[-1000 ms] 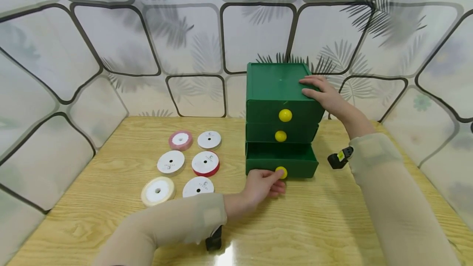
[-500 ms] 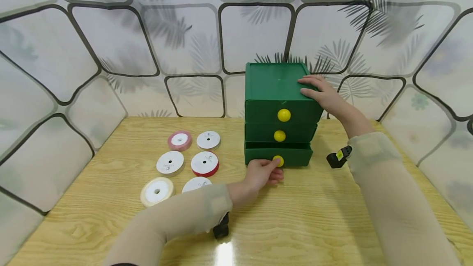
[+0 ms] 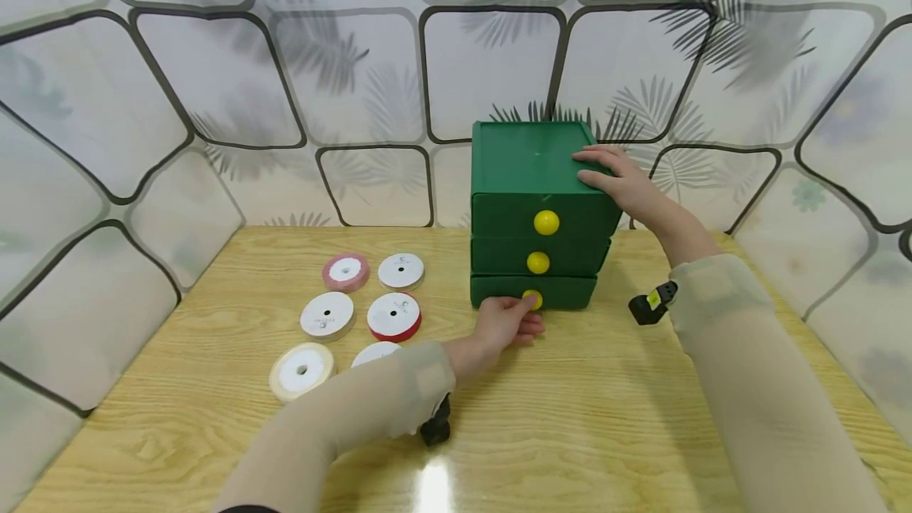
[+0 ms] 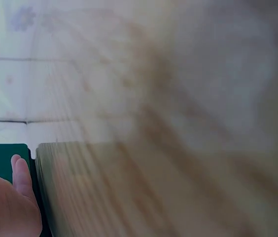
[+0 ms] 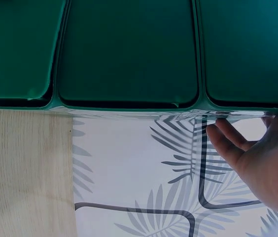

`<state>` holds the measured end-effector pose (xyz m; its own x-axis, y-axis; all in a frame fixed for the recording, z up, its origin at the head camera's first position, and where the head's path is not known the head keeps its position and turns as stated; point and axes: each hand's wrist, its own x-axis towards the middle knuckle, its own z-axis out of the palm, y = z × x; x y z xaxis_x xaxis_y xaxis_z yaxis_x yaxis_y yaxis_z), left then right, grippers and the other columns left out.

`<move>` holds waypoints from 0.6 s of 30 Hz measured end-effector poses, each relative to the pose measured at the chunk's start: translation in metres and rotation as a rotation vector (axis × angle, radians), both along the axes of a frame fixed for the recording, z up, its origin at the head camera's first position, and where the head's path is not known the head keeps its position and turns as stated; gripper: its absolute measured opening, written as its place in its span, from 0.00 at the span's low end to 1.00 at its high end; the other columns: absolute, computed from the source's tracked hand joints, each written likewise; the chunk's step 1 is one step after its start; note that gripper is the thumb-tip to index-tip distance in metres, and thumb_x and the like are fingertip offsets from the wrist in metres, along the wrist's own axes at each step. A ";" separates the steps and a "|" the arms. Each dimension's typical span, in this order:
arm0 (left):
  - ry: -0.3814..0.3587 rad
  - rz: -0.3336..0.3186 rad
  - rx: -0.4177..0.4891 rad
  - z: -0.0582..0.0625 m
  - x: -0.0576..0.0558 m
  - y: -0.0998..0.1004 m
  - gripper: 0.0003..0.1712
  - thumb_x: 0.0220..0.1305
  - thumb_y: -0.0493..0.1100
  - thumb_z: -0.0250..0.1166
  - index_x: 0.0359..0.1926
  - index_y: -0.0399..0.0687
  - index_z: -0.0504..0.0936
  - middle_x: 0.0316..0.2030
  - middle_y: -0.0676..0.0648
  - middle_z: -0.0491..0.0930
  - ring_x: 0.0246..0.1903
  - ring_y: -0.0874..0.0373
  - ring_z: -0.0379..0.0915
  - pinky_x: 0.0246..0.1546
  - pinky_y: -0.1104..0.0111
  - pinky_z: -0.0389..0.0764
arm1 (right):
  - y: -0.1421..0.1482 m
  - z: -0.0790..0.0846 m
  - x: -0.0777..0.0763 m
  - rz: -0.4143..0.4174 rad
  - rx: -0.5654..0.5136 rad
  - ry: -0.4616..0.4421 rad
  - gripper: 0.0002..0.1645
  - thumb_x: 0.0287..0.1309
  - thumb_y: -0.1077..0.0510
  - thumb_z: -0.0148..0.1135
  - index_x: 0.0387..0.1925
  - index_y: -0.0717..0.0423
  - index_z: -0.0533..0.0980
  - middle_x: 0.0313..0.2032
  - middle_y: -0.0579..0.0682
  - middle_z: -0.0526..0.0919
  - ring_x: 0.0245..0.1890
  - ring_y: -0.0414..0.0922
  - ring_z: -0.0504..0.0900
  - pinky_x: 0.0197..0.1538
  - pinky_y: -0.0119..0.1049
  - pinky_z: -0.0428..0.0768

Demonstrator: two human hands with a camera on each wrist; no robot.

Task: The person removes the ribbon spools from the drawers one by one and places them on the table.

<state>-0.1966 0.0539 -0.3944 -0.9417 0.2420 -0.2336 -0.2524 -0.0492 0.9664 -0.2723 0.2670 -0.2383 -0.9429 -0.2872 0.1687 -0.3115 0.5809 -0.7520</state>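
A green three-drawer cabinet (image 3: pixel 534 161) with yellow round knobs stands on the table in the head view. My left hand (image 3: pixel 501 324) is at the bottom drawer (image 3: pixel 570 292), its thumb against the yellow knob (image 3: pixel 532 300) and its other fingers stretched loosely below. That drawer's front now lies about level with the drawers above. My right hand (image 3: pixel 627 184) rests on the cabinet's top right edge, its fingers spread over the top. The right wrist view has the cabinet's green panels (image 5: pixel 129 54) close up, with the right hand (image 5: pixel 262 158) beside them.
Several ribbon spools lie left of the cabinet, among them a pink one (image 3: pixel 345 271), a red-edged one (image 3: pixel 395 317) and a cream one (image 3: pixel 302 371). My left sleeve partly covers a white spool (image 3: pixel 376 352). A patterned backdrop (image 3: pixel 356 101) rises behind the wooden table (image 3: pixel 570 418).
The bottom drawer has slid back into the cabinet, its gap closing, and my left hand has moved away from me with the knob. My right hand has stayed on the cabinet top.
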 end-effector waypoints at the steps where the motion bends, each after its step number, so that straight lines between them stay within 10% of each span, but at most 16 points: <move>1: -0.003 0.002 0.002 0.000 -0.001 0.000 0.20 0.70 0.47 0.61 0.45 0.29 0.81 0.33 0.38 0.85 0.33 0.51 0.85 0.30 0.67 0.83 | 0.000 0.000 0.000 0.000 0.000 0.000 0.31 0.73 0.54 0.48 0.71 0.65 0.58 0.73 0.61 0.44 0.73 0.60 0.40 0.68 0.63 0.47; 18: -0.034 -0.014 -0.005 -0.001 -0.009 -0.001 0.18 0.70 0.46 0.61 0.43 0.32 0.81 0.33 0.39 0.85 0.31 0.52 0.84 0.28 0.68 0.83 | 0.000 0.000 -0.002 -0.012 0.030 0.001 0.32 0.73 0.53 0.48 0.71 0.64 0.58 0.73 0.61 0.43 0.73 0.61 0.39 0.67 0.63 0.47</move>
